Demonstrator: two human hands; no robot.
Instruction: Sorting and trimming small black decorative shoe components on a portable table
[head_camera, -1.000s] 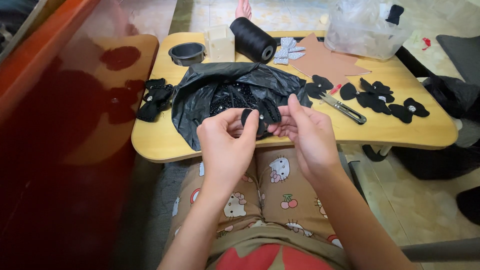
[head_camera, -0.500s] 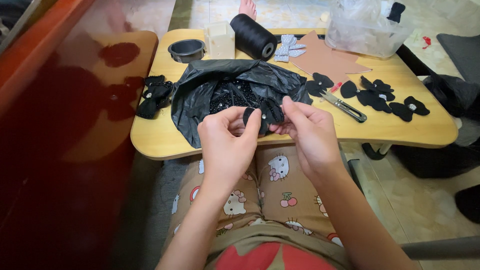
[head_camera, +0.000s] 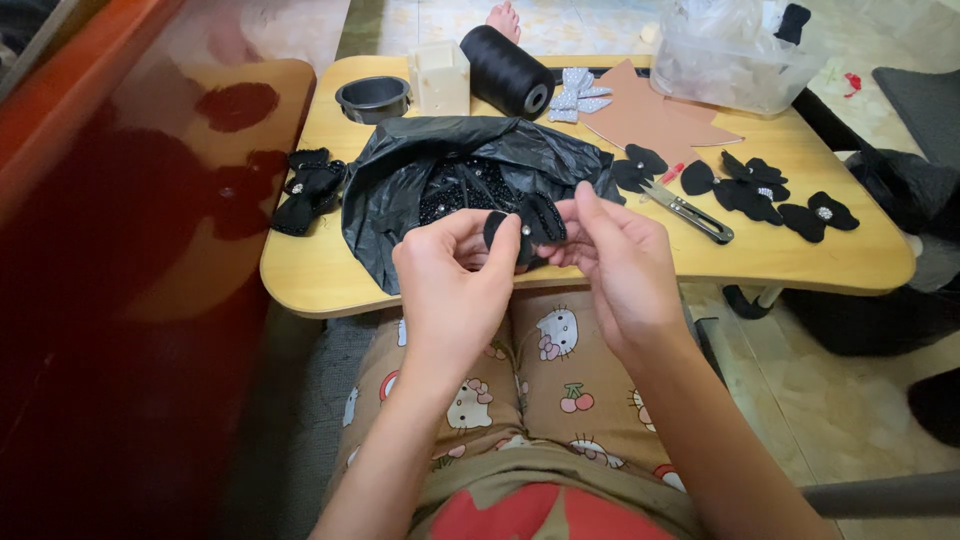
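1. Black fabric, a small bow piece with a tiny bright stud at its middle, sits pinched between both hands just above the near edge of the surface.
2. Fingers of the left hand are clamped on the piece's left side; the fingers of the right hand close on its right side, thumb and forefinger together.
3. Judging by what lies about, the work looks partly through: finished black bows lie at 2 o'clock from the hands, and a small stack of bows rests at 10 o'clock.
4. A black plastic bag at 12 o'clock, open and holding dark beaded pieces, suggests more remain to be handled.
5. Also on the surface: a thread spool, a small round cup, brown card, a cutter and a clear plastic tub.
6. Hard to make out: whether a needle or thread is in the fingers, and how many pieces the bag hides. The tub is cut off at the top edge.
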